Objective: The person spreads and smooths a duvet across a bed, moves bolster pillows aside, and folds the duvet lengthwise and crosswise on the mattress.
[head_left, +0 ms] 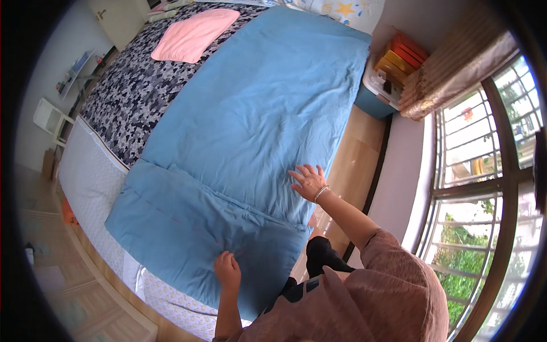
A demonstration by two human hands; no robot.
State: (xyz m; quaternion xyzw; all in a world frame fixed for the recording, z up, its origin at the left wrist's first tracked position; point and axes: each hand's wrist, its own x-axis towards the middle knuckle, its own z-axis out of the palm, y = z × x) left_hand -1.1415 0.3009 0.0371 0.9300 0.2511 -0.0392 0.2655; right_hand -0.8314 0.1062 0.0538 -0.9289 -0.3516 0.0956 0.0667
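Observation:
A blue quilt (250,108) stretches along the window side of the bed, its near end forming a separate flap (171,202) marked off by a crosswise ridge. My right hand (310,182), with a bracelet at the wrist, is over the quilt's right edge, fingers spread and holding nothing. Above the near flap is my left hand (228,270), its fingers curled in and closed. What lies under those fingers, if anything, is hidden. The quilt's surface is wrinkled near both hands.
A dark patterned sheet (128,102) with a pink cloth (196,35) covers the bed's left part. White bedding (91,162) shows at the near left. A lidded bin (376,94) bearing colored boxes (401,54) stands beyond the bed, near the curtain (456,62) and the barred window.

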